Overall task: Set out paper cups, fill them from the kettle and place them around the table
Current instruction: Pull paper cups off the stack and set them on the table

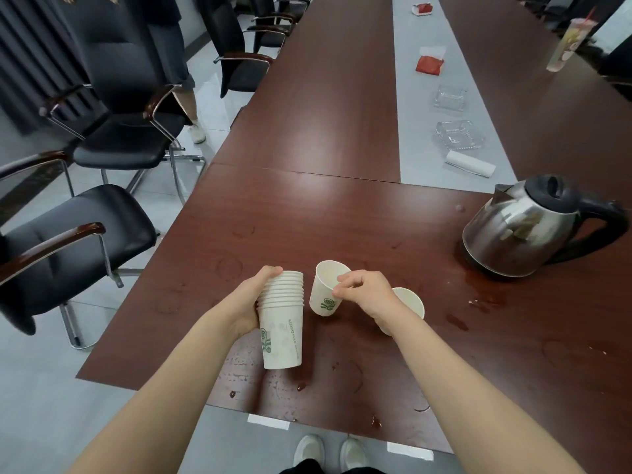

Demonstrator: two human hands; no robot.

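While gripping one stack [282, 323], two cups [325, 295], kettle [519, 230]

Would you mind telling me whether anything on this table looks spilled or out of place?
Yes: water is pooled on the dark red-brown wooden table around the base of the black-handled stainless steel kettle, and scattered drops and ring marks run toward the near edge.

Meeting room, long dark-wood counter [307, 217].
Black armchairs [126, 142] with wood-capped arms line the left side on a grey tiled floor [41, 388]; dark ribbed wall [20, 46] behind; soft glare on the veneer.
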